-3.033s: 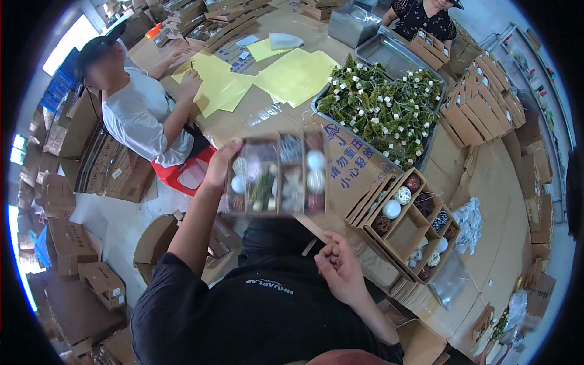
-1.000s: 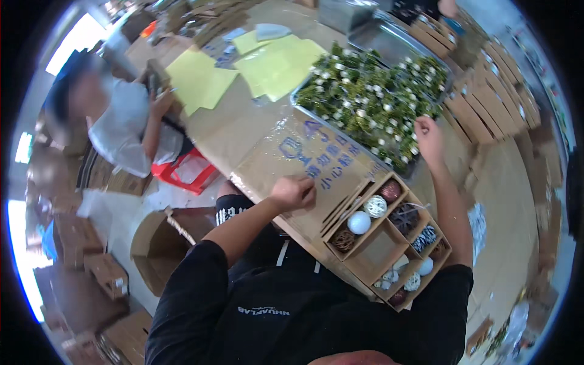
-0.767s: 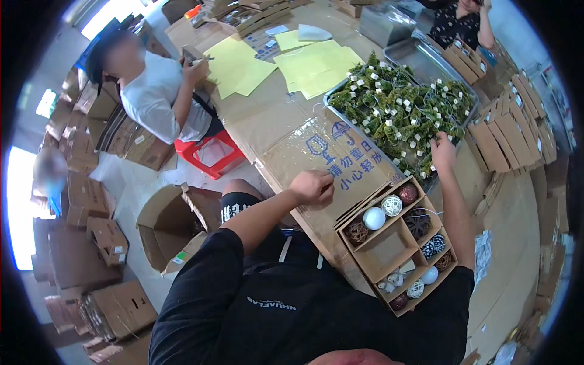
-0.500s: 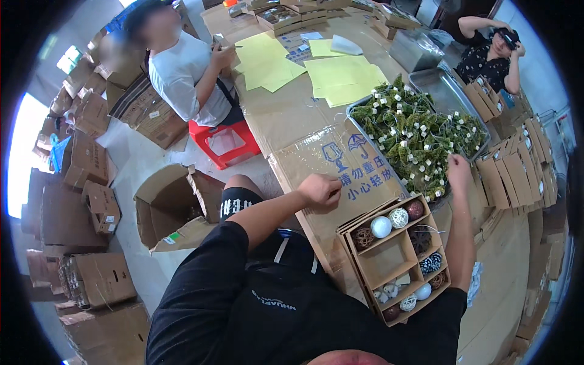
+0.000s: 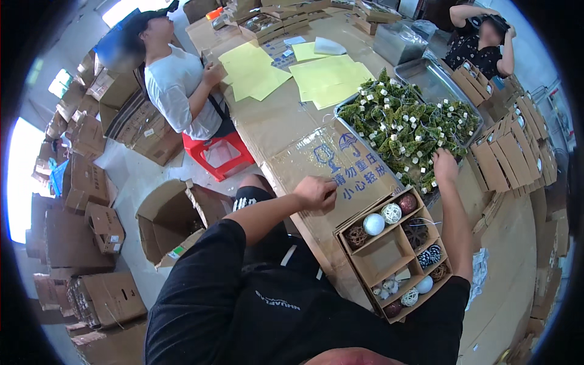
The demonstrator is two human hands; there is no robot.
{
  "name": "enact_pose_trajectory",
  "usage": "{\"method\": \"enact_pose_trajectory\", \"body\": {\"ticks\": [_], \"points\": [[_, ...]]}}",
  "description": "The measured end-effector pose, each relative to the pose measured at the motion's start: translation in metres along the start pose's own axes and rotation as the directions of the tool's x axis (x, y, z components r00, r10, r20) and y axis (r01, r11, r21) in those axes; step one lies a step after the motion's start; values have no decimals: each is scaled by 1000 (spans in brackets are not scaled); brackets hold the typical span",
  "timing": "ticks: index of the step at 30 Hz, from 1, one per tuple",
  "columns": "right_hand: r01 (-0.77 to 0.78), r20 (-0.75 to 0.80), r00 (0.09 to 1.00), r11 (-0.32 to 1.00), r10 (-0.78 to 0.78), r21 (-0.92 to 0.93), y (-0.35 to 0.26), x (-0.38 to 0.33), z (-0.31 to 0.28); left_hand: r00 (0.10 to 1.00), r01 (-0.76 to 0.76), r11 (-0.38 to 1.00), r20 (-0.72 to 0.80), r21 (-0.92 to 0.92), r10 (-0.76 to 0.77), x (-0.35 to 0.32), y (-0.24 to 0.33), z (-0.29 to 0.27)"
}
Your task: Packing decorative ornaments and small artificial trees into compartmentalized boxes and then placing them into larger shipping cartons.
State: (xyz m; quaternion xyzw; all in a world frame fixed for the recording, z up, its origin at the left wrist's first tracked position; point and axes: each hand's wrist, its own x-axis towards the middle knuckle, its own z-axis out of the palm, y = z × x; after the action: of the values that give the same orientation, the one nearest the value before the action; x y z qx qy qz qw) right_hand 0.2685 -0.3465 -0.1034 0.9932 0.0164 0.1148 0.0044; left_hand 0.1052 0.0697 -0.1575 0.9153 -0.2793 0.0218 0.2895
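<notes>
My right hand reaches to the near right part of a metal tray, its bent fingers against the green mossy-looking ornaments. These carry small white cubes and thin pale strings. What the fingertips pinch is hidden. My left hand rests curled on a printed cardboard sheet, with nothing visible in it. Between my forearms lies a divided cardboard box holding white balls, a brown woven ball, a dark red ball, a black-and-white pine cone and small pale figures. One large compartment is bare.
Yellow paper sheets lie farther up the table. Stacked flat cartons stand right of the tray, beside a second metal tray. A seated person is at left, another person at far right. An open carton sits on the floor.
The whole view has shifted slightly left. My right hand stays at the greenery, and my left hand stays curled on the cardboard. The person at left has raised their head.
</notes>
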Motion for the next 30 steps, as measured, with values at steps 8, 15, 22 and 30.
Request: {"method": "enact_pose_trajectory", "body": {"ticks": [8, 15, 22, 30], "points": [[-69, -76, 988, 823, 135, 563, -9, 38, -76, 991, 117, 992, 59, 37, -119, -1, 1, -8], [-127, 108, 990, 928, 95, 351, -10, 37, -76, 999, -3, 1000, -37, -4, 3, 2, -6, 4], [138, -136, 985, 963, -109, 233, -29, 21, -36, 1000, 10, 1000, -13, -8, -10, 1, -2, -1], [-104, 51, 995, 804, 91, 585, -27, 40, -59, 997, -25, 1000, -71, -10, 25, -2, 4, -5]]}}
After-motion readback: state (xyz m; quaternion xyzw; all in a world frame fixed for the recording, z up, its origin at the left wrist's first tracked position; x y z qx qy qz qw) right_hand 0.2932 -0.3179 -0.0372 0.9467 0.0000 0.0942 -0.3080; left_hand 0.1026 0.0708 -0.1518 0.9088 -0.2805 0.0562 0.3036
